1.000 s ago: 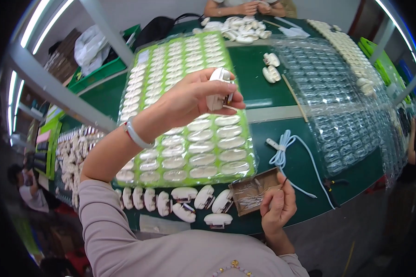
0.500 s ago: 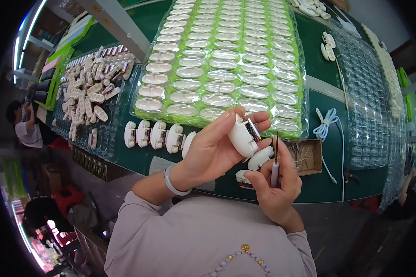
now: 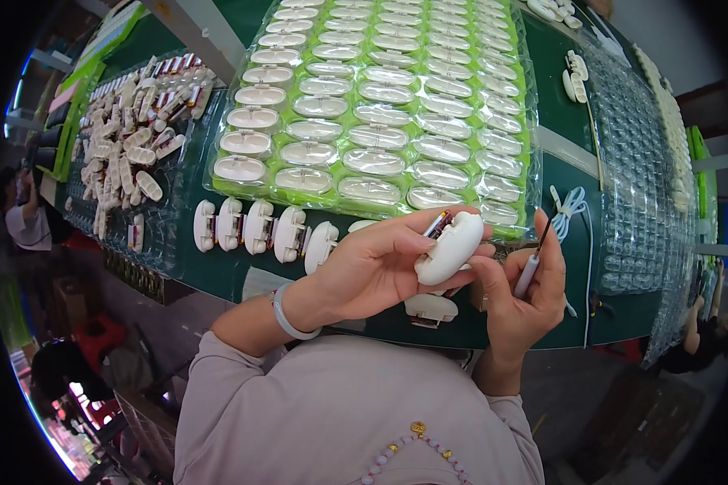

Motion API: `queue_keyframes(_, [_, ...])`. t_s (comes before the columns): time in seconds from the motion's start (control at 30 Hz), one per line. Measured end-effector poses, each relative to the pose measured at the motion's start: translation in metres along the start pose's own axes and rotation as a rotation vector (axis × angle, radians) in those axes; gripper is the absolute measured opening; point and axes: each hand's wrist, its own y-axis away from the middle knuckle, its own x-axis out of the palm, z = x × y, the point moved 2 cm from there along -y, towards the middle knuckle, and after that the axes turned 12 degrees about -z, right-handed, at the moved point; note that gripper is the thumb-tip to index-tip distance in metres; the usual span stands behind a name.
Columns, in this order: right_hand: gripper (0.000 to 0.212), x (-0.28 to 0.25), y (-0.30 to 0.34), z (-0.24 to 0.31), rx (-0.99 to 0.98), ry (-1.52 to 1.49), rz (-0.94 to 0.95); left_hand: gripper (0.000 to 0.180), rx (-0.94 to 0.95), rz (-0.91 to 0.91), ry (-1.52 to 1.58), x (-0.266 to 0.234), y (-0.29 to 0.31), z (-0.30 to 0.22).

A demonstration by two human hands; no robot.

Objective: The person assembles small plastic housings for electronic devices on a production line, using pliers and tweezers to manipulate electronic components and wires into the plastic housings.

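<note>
A white oval plastic case (image 3: pixel 455 249) is held in my left hand (image 3: pixel 364 271), tilted, with its smooth rounded side up. Along its left edge a thin part with a dark and purple strip sticks out beside my thumb. My right hand (image 3: pixel 522 311) grips a slim hand tool (image 3: pixel 528 273) with a pale handle and a thin dark tip pointing up, away from the case. My right thumb is close to the case's right side; whether they touch I cannot tell. Below my hands lies another white case (image 3: pixel 430 308). Several similar open cases (image 3: pixel 259 228) stand in a row left of my hand.
Beyond my hands lies a green tray (image 3: pixel 271 194) filled with white oval shells under clear plastic. A heap of small white parts (image 3: pixel 125 153) is at the left. Coiled white cable (image 3: pixel 570 212) and clear moulded trays (image 3: pixel 639 162) occupy the right. A metal post (image 3: pixel 198 36) rises at the back left.
My left hand has shifted right and turned the case, so its rounded side now shows. My right hand has also moved right, with the tool still in it. The view has shifted slightly.
</note>
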Motion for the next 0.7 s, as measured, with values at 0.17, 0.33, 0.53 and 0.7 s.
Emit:
queue_keyframes(0.17, [0.056,0.007,0.004,-0.005,0.044,-0.049,0.005,0.060,-0.004,-0.048,-0.019,-0.002,0.001,0.002])
queue_keyframes(0.33, [0.049,0.004,0.009,-0.010,0.030,-0.042,0.013,0.056,0.100,-0.139,-0.154,0.002,0.004,0.000])
queue_keyframes(0.53, [0.047,0.002,0.007,-0.016,0.196,-0.194,0.021,0.046,0.215,-0.146,-0.556,0.000,0.003,0.008])
queue_keyframes(0.7, [0.047,0.006,0.006,-0.010,0.366,-0.391,0.110,0.051,0.512,-0.131,-0.944,-0.007,0.000,0.008])
